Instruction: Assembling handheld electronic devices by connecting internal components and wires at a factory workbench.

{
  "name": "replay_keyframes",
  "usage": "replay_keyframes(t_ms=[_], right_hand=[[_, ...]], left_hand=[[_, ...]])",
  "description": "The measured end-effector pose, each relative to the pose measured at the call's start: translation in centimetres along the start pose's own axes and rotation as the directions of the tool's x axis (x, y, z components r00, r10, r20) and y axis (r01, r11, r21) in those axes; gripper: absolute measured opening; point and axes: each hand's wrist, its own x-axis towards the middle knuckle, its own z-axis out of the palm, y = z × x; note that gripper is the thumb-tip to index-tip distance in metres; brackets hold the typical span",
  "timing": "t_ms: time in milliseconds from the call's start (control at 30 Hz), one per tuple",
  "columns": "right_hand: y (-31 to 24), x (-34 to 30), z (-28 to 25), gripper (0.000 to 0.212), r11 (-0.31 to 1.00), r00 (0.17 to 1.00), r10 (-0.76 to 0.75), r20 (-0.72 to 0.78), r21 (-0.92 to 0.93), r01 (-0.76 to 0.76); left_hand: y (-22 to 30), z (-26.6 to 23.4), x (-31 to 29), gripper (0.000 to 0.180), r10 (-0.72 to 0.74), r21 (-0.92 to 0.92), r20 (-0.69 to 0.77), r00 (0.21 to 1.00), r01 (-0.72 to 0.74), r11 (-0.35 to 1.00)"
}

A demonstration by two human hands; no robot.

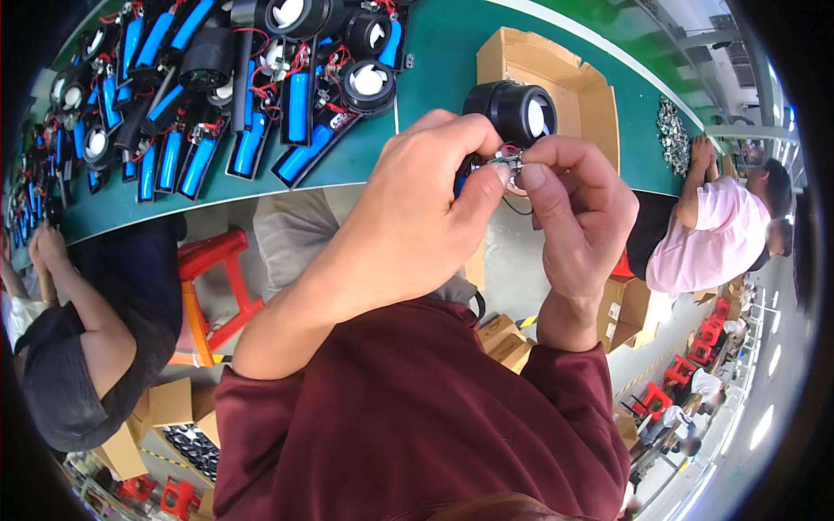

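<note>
Both hands (439,178) (580,208) pinch the black lamp (492,106), lens (536,117) facing right, long axis mostly hidden.

Left hand (430,187) partly hides the black unit (497,106); top edge cuts the pile (207,65); silvery bits (672,135) indistinct

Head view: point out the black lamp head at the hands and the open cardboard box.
Black lamp head (502,104), head view: black housing.
Open cardboard box (602,115), head view: right wall.
</note>
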Motion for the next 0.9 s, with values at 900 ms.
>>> replay_keyframes(t_ms=[900], right_hand=[[3.8, -1.6, 1.1, 0.018, 0.953, 0.951, -0.290, -0.105, 0.064, 0.297]], left_hand=[[-0.2, -0.1, -0.6, 0.019, -0.133, -0.358, 0.065, 0.989, 0.147, 0.922]])
